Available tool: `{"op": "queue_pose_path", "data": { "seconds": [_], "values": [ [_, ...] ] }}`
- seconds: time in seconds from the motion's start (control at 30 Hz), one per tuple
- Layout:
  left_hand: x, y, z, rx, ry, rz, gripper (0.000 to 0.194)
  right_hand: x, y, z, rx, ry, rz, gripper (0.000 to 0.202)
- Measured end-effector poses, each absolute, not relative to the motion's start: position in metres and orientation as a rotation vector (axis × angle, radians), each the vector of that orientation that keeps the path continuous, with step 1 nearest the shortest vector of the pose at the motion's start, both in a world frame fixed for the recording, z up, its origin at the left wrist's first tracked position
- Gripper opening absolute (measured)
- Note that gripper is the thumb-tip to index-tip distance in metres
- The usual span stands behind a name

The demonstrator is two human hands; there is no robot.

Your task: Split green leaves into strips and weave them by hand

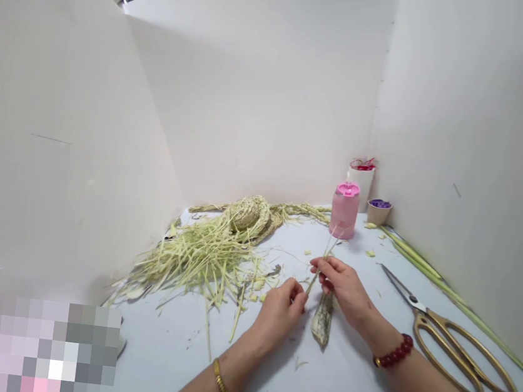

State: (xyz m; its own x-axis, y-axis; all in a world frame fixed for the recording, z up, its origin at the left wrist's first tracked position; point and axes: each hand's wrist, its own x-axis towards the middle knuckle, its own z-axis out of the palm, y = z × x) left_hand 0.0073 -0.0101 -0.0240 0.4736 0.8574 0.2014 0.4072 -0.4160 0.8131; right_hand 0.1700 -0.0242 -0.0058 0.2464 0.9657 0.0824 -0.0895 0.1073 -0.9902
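A thin braid of pale green straw runs between my two hands, its loose strands spreading up and away in front of the pink jar. Its lower end is pinched between the thumb and fingers of my left hand. Higher up, my right hand grips the same strands, with the fingertips closed on them. Under my right hand lies a mottled grey-green, elongated piece, its upper end partly hidden; I cannot make out its kind. To the left spreads a loose heap of straw strips.
Behind the heap sits a coiled straw braid. A pink lidded jar, a white cup and a small tub with purple contents stand at the back. Gold-handled scissors and long green stalks lie right. White panels enclose the table.
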Motion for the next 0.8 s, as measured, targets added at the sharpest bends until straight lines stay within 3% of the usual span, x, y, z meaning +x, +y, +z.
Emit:
{"op": "queue_pose_path", "data": {
  "seconds": [0.47,0.8],
  "values": [
    [-0.001,0.003,-0.003,1.389,0.94,1.178,0.027,0.144,-0.036,-0.019,-1.328,-1.454,1.121,0.019],
    [0.001,0.001,0.0,1.138,0.874,1.023,0.026,0.139,-0.04,-0.013,-1.324,-1.423,1.148,0.021]
  ]
}}
